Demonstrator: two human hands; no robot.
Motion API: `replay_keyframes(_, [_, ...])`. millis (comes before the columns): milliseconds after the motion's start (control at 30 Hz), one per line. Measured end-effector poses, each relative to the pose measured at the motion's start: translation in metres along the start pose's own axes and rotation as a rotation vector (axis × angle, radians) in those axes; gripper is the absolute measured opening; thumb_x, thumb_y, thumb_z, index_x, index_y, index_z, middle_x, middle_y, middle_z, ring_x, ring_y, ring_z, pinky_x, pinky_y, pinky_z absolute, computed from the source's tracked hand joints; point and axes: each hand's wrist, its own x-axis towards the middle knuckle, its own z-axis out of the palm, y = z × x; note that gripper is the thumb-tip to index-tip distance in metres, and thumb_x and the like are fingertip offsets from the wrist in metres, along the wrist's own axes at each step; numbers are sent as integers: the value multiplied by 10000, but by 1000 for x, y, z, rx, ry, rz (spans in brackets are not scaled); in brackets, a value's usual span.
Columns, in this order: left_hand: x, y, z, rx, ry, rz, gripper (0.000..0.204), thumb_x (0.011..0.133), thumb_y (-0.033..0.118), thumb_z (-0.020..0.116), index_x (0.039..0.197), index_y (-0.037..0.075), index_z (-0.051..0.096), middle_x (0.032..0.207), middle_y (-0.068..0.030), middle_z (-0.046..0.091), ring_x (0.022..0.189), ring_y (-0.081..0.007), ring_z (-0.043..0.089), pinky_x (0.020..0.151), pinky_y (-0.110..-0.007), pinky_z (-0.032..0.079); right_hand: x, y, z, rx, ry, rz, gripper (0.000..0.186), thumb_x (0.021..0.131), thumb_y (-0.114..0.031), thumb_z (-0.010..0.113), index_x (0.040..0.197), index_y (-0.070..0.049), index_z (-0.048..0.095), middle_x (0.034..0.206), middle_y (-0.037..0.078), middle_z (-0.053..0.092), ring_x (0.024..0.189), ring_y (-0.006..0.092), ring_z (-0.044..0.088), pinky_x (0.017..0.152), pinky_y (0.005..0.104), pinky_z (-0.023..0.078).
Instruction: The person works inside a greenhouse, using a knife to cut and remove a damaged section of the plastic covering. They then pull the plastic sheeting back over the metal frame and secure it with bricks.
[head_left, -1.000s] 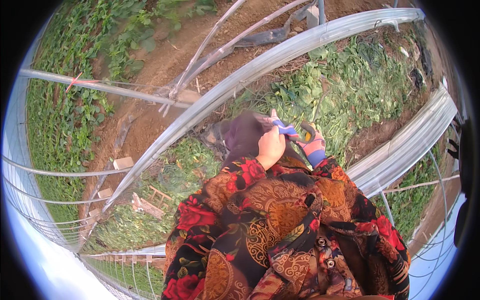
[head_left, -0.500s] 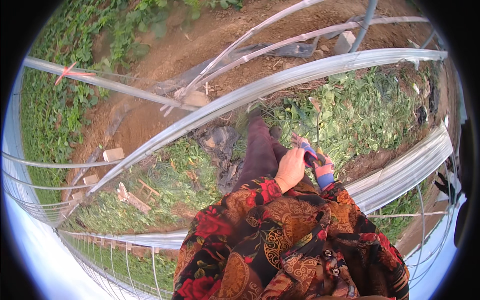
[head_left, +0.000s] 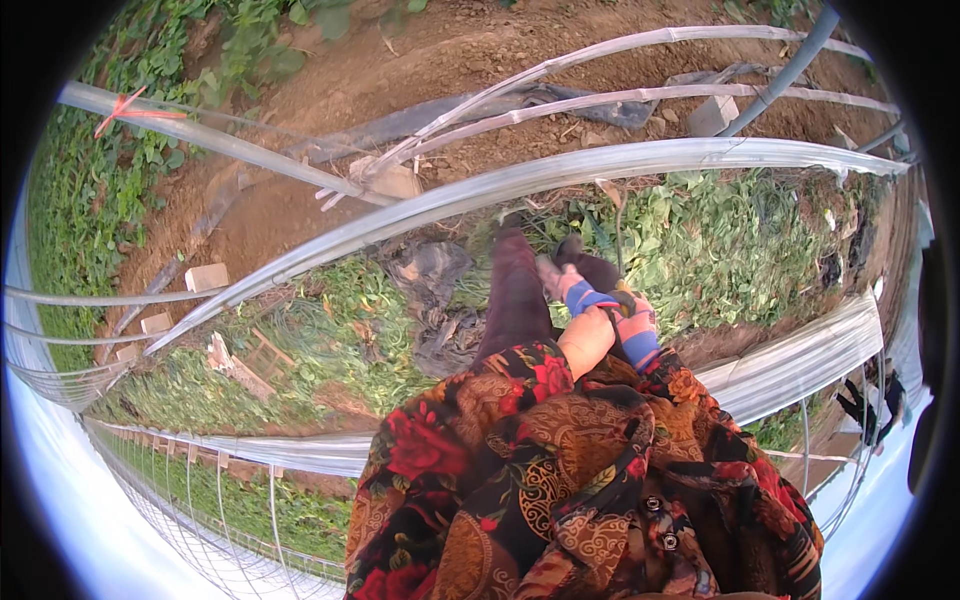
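My left hand [head_left: 574, 296] reaches forward inside a blue-and-pink striped glove, its wrist bare below the cuff. The glove's fingers look stretched out and apart, though they are small and blurred. My right hand [head_left: 634, 322] wears a matching striped glove with dark patches. Its fingers are bent against the left glove's cuff at the wrist. Just beyond the hands stands a thin, dark-shafted tool [head_left: 620, 235] with a small tan curved head; its lower end is hidden behind the hands. Both hands are in front of my dark trouser legs [head_left: 515, 285].
A pale curved rail [head_left: 480, 197] crosses ahead of my feet, with thin poles [head_left: 560, 105] beyond. Cut green leaves [head_left: 720, 250] cover the ground on both sides. Crumpled dark plastic [head_left: 430, 280] lies left of my legs. A small wooden frame [head_left: 265, 355] lies farther left.
My left hand has moved from bare, with bent fingers at the glove, to inside it. The right hand has shifted slightly left against it. The view has tilted a little.
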Motion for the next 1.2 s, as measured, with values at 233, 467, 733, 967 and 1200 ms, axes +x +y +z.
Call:
replay_keyframes(233, [43,-73,77,-142,-9,-148,296,746,267,520,939,44,549,938,-135,560,873,-249,518,764,-320,420,15,-47,-18,-254,-31,-310,224,649,-164,621,871,-136,610,978,185,516,814,349,538,691,404,463])
replay_keyframes(467, [44,-65,48,-2323,710,-557,253,903,309,358,1002,118,492,956,-52,503,905,-178,468,797,-295,372,24,-42,-23,-128,-135,-306,237,644,-153,648,871,-107,600,936,193,510,780,350,535,660,413,453])
replay_keyframes(733, [62,-68,-1,-2284,1175,-96,477,926,294,251,1349,90,169,1403,-73,167,1294,-207,144,1059,-305,89,15,-58,-27,-183,-277,-448,221,662,-187,642,868,-118,601,967,192,504,766,335,551,648,401,463])
replay_keyframes(967, [42,-99,42,-2414,964,-371,527,886,375,339,1318,83,267,1357,-93,286,1251,-206,261,1028,-319,198,4,-73,8,-175,-353,-380,291,646,-146,668,918,-74,596,1036,181,524,835,329,553,724,367,461])
replay_keyframes(1200, [13,-167,127,-2349,540,-546,507,863,299,427,1293,74,282,1242,-123,435,1145,-253,410,984,-372,278,18,-55,92,474,-585,117,383,685,-134,635,1050,-94,525,990,133,529,918,279,526,766,325,437])
